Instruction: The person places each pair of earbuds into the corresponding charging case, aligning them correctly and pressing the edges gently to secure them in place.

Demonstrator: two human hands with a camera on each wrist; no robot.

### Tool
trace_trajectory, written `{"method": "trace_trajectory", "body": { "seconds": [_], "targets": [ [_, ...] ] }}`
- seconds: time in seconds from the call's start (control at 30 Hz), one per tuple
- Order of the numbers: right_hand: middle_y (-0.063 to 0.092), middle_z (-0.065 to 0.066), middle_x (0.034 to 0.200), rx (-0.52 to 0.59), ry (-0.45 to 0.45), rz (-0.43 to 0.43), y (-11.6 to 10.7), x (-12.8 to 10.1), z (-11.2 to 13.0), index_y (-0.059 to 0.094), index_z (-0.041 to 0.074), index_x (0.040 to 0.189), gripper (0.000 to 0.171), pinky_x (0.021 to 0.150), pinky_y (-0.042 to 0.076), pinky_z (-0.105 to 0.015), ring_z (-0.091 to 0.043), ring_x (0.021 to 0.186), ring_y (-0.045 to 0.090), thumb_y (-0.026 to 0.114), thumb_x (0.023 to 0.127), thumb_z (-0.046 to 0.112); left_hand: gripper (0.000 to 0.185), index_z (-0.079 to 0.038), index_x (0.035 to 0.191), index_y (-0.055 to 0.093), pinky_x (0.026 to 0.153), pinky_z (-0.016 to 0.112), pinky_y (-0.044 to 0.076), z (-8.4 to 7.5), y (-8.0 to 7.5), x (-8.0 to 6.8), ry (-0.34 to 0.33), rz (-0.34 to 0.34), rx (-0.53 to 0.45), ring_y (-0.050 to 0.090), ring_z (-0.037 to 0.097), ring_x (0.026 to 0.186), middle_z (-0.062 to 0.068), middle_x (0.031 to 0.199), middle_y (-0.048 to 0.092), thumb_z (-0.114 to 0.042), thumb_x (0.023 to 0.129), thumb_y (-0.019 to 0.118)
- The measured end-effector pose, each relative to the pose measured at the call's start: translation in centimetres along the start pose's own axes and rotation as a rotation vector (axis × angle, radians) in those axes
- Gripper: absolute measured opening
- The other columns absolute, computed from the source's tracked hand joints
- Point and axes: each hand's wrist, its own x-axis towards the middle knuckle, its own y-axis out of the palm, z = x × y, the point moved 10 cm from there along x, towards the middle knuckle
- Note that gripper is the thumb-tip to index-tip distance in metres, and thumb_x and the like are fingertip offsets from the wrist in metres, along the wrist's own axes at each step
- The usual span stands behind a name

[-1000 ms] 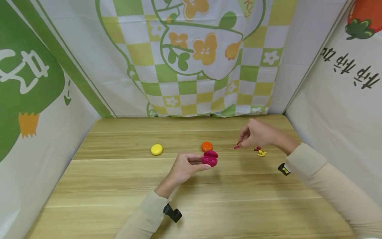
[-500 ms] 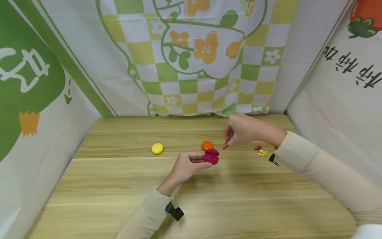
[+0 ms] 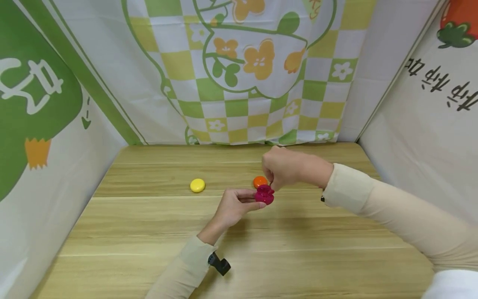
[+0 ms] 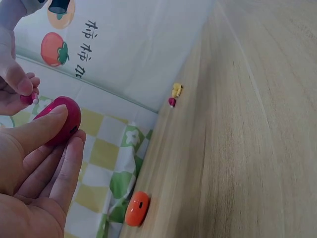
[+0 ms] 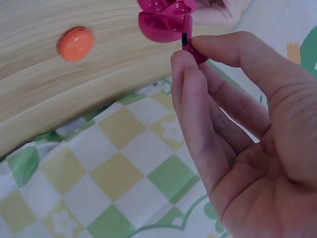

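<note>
My left hand (image 3: pixel 232 206) holds a magenta earbud case (image 3: pixel 264 198) between thumb and fingers, above the table. Its lid stands raised, and the right wrist view shows hollows inside the case (image 5: pixel 161 27). My right hand (image 3: pixel 285 167) is at the far right side of the case. Between its thumb and fingertips it pinches a magenta earbud (image 5: pixel 190 43), stem toward the case. In the left wrist view a small gap separates this earbud (image 4: pixel 27 98) from the case (image 4: pixel 69 119). The head view mostly hides the earbud behind the fingers.
An orange case (image 3: pixel 259 181) lies on the table just behind the magenta one. Farther left lies a yellow case (image 3: pixel 197 185). Yellow earbuds (image 4: pixel 177 89) and another magenta earbud (image 4: pixel 172 101) lie on the wooden table (image 3: pixel 149 232). Printed cloth walls enclose the table.
My right hand has moved left with the magenta earbud, from beside the loose earbuds to the case. The left hand and the case have stayed nearly in place.
</note>
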Motion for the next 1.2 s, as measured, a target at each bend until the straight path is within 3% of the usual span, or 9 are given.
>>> {"method": "trace_trajectory", "body": {
  "seconds": [0.2, 0.43, 0.7, 0.93, 1.1, 1.2],
  "targets": [
    [0.046, 0.009, 0.054, -0.041, 0.018, 0.026, 0.4, 0.7, 0.9, 0.058, 0.015, 0.053, 0.038, 0.051, 0.035, -0.020, -0.009, 0.059, 0.042, 0.084, 0.077, 0.001, 0.035, -0.003, 0.116, 0.081, 0.087, 0.033, 0.066, -0.1, 0.1, 0.0, 0.018, 0.015, -0.007, 0.081, 0.026, 0.099, 0.017, 0.116, 0.080, -0.009, 0.083, 0.090],
    [0.039, 0.009, 0.050, -0.083, 0.052, 0.070, 1.1, 1.2, 1.2, 0.053, 0.015, 0.053, 0.042, 0.066, 0.039, -0.028, -0.010, 0.060, 0.039, 0.082, 0.079, 0.000, 0.033, -0.006, 0.114, 0.083, 0.087, 0.032, 0.066, 0.0, 0.2, 0.1, 0.006, 0.014, -0.004, 0.081, 0.023, 0.098, 0.013, 0.116, 0.081, -0.010, 0.083, 0.091],
    [0.057, 0.006, 0.060, -0.106, 0.112, 0.133, 1.9, 1.6, 1.0, 0.063, 0.013, 0.063, 0.031, 0.056, 0.045, -0.023, -0.011, 0.062, 0.052, 0.083, 0.083, 0.001, 0.032, -0.005, 0.114, 0.082, 0.086, 0.032, 0.066, 0.0, 0.4, 0.2, 0.022, 0.027, -0.004, 0.081, 0.024, 0.097, 0.015, 0.115, 0.081, -0.009, 0.083, 0.090],
    [0.052, 0.007, 0.059, -0.161, 0.096, 0.149, 2.3, 2.3, 1.5, 0.058, 0.016, 0.062, 0.035, 0.055, 0.041, -0.023, -0.010, 0.063, 0.046, 0.083, 0.083, 0.001, 0.030, -0.002, 0.113, 0.082, 0.085, 0.032, 0.066, -0.2, 0.5, 0.2, 0.047, 0.032, -0.005, 0.081, 0.025, 0.097, 0.017, 0.113, 0.081, -0.006, 0.085, 0.089],
    [0.059, 0.006, 0.062, -0.184, 0.098, 0.148, 2.5, 2.6, 1.8, 0.062, 0.015, 0.068, 0.029, 0.058, 0.048, -0.023, -0.011, 0.064, 0.052, 0.083, 0.084, 0.003, 0.029, -0.003, 0.113, 0.082, 0.085, 0.031, 0.066, -0.3, 0.6, 0.2, 0.045, 0.035, -0.006, 0.081, 0.023, 0.097, 0.016, 0.113, 0.081, -0.006, 0.085, 0.088],
    [0.056, 0.006, 0.058, -0.165, 0.096, 0.147, 2.7, 2.7, 2.0, 0.063, 0.014, 0.066, 0.029, 0.056, 0.047, -0.023, -0.010, 0.061, 0.050, 0.081, 0.085, 0.001, 0.028, -0.002, 0.112, 0.082, 0.085, 0.031, 0.066, -0.3, 0.5, 0.1, 0.046, 0.031, -0.010, 0.081, 0.022, 0.096, 0.016, 0.112, 0.081, -0.005, 0.085, 0.088]
  ]
}}
